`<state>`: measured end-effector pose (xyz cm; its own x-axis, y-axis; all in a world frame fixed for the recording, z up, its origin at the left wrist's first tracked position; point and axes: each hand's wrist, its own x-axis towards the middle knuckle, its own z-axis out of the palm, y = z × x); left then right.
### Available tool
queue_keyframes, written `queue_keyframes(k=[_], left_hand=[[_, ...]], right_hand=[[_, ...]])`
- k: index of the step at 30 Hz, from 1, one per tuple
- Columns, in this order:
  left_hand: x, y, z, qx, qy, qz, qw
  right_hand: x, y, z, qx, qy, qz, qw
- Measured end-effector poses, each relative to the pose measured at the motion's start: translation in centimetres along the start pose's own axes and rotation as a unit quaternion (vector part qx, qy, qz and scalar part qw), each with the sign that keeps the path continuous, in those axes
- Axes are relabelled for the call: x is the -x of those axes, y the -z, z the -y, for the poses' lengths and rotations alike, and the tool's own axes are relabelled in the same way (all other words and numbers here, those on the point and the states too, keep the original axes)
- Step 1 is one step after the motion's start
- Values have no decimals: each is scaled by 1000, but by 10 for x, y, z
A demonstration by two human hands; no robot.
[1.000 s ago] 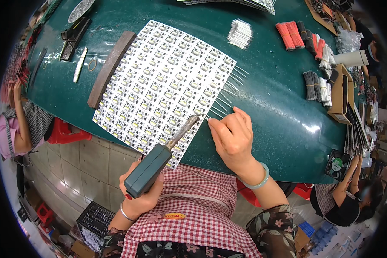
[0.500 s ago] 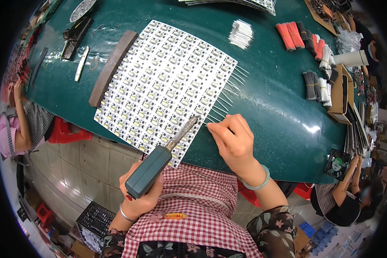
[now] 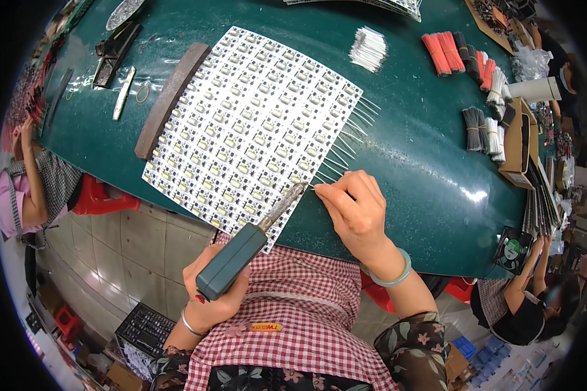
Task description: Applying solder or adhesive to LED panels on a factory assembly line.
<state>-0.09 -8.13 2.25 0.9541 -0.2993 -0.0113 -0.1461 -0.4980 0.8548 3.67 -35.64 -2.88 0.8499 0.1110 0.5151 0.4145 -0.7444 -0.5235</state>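
A white circuit board panel (image 3: 257,114) with rows of small yellowish LEDs lies tilted on the green table. Several thin white wires (image 3: 349,135) stick out from its right edge. My left hand (image 3: 205,296) is wrapped round the green handle of a soldering iron (image 3: 231,260). The iron's dark tip rests at the board's lower right edge, close to my right fingertips. My right hand (image 3: 360,212) is closed in a pinch on a white wire (image 3: 312,186), its end at the board's edge beside the iron tip. Most of that wire is hidden by my fingers.
A brown bar (image 3: 173,101) lies along the board's left edge. Loose white wires (image 3: 368,49) lie beyond the board; red wire bundles (image 3: 443,53) and grey ones (image 3: 474,129) are at right. A small fan (image 3: 512,249) stands at the right edge. Other people sit at both sides.
The soldering iron's tip has shifted slightly right and down, nearer the board's edge and the pinched wire. My right hand stays almost in place.
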Motion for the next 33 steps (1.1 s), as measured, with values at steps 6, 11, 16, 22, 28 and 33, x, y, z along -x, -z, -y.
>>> queue_keyframes(k=[6,11,16,22,28,33], left_hand=[[-1,-1,3,-45,-57,-4,997],[17,-3,14,-2,-8,-27,1000],[24,-3,21,9,-1,-28,1000],[22,-2,20,-4,-23,-27,999],[17,0,14,-14,-36,-27,999],[20,-3,17,-6,-27,-35,999]], right_hand=[[0,0,0,0,3,0,1000],[0,0,0,3,3,1,1000],[1,0,0,4,2,3,1000],[-1,0,11,11,10,-28,1000],[5,-9,14,-1,-28,-21,999],[2,-9,17,7,-33,-10,999]])
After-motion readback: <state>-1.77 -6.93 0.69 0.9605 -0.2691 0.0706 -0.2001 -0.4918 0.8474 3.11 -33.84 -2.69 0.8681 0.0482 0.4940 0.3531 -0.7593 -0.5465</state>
